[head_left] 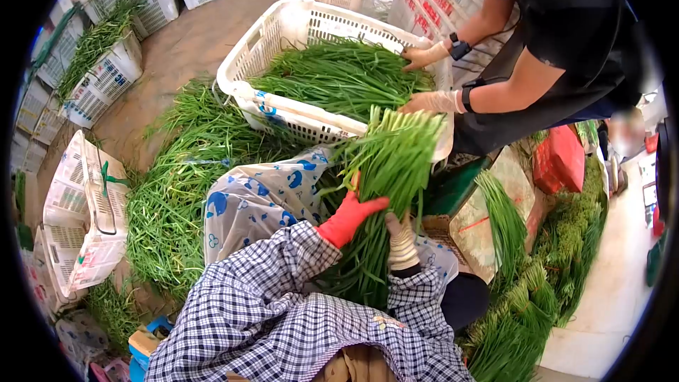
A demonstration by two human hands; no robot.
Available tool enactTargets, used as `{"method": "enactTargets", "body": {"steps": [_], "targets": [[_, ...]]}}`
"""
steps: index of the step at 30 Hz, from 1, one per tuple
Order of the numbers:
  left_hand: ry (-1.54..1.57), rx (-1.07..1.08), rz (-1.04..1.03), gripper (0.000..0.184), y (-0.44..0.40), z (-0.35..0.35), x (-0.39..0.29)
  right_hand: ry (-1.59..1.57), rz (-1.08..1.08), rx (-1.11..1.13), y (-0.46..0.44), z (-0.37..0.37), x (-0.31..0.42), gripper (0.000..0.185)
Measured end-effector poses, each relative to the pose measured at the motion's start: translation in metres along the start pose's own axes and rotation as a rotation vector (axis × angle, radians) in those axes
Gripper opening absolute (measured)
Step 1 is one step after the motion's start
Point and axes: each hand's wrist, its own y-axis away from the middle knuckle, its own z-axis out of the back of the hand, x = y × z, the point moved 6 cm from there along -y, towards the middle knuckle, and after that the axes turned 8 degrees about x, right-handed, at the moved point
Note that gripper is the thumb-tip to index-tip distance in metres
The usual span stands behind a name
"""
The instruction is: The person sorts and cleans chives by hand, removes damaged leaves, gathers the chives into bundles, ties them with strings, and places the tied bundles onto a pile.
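A bunch of green chives [396,159] stands upright over my lap, its pale cut ends at the top. My left hand [350,218], in a red glove, grips the bunch from the left, thumb across its front and some fingers hidden by leaves. From the right, my right hand [402,242] in a striped, greyish glove is closed around the lower leaves. A clear plastic sheet with blue prints [265,194] covers my lap, and more loose chives hang down between my arms.
Opposite me, a co-worker's two gloved hands [428,102] reach into a large white crate [244,78] of chives. Loose greens [170,205] are heaped on the left. A white crate [85,219] lies beyond them. Several chive bundles [516,311] lie on the right.
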Motion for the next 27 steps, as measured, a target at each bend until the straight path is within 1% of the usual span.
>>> {"method": "enactTargets", "body": {"steps": [1,2,4,5,6,8,9,10,12,13,14,16,17,18,19,20,22,23,24,26,27], "targets": [[0.148,-0.071,0.084,0.067,-0.007,0.011,0.011,-0.109,-0.172,-0.007,0.0,-0.002,-0.015,0.081],[0.15,-0.071,0.077,0.067,-0.011,0.017,0.019,-0.101,-0.421,-0.033,0.004,0.001,-0.03,0.074],[-0.412,-0.137,-0.035,0.074,-0.006,0.02,0.016,-0.075,-0.399,-0.199,0.008,-0.006,-0.033,0.063],[-0.644,-0.204,-0.134,0.083,0.008,0.021,0.015,-0.164,-0.482,-0.134,0.009,-0.003,-0.041,0.057],[-0.643,-0.201,-0.121,0.083,0.025,0.017,0.016,-0.17,-0.488,-0.145,0.012,-0.003,-0.047,0.057],[-0.423,-0.245,-0.197,0.089,0.056,0.015,0.012,-0.372,-0.247,-0.078,0.008,-0.017,-0.048,0.054],[-0.289,-0.199,-0.047,0.094,0.068,0.019,0.023,-0.395,-0.216,-0.08,0.01,-0.026,-0.051,0.05],[-0.296,-0.187,-0.026,0.094,0.074,0.021,0.019,-0.348,-0.265,-0.136,0.012,-0.039,-0.048,0.048],[-0.237,-0.05,0.045,0.087,0.083,0.019,0.018,-0.346,-0.28,-0.085,0.018,-0.064,-0.034,0.042],[-0.243,-0.086,0.192,0.074,0.089,0.025,0.017,-0.306,-0.254,-0.027,0.014,-0.07,-0.031,0.043],[-0.239,-0.063,0.154,0.061,0.093,0.02,0.007,-0.243,-0.14,-0.028,0.007,-0.067,-0.029,0.048],[-0.191,0.01,0.261,0.058,0.11,0.012,-0.006,-0.537,-0.237,0.131,-0.013,-0.078,-0.018,0.059],[-0.2,0.009,0.267,0.058,0.116,0.012,-0.017,-0.5,-0.249,0.077,-0.03,-0.066,-0.015,0.064],[-0.274,0.103,0.325,0.058,0.123,0.008,-0.026,-0.463,-0.263,0.025,-0.044,-0.053,-0.012,0.069],[-0.346,0.198,0.38,0.059,0.13,0.003,-0.033,-0.586,-0.232,0.108,-0.047,-0.071,0.02,0.065],[-0.354,0.194,0.377,0.059,0.134,0.002,-0.043,-0.708,-0.211,0.193,-0.049,-0.09,0.051,0.06],[-0.349,0.12,0.327,0.064,0.145,0.002,-0.061,-0.553,-0.093,0.156,-0.058,-0.09,0.067,0.055],[-0.319,0.124,0.357,0.067,0.147,0.002,-0.07,-0.614,-0.082,0.21,-0.064,-0.089,0.067,0.047],[-0.321,0.115,0.346,0.067,0.148,0.001,-0.079,-0.614,-0.087,0.224,-0.067,-0.09,0.064,0.047],[-0.458,0.141,0.322,0.07,0.148,-0.002,-0.099,-0.72,-0.06,0.156,-0.073,-0.09,0.056,0.042],[-0.475,0.161,0.416,0.077,0.153,0.0,-0.107,-0.971,-0.063,0.338,-0.078,-0.089,0.053,0.041]]}}
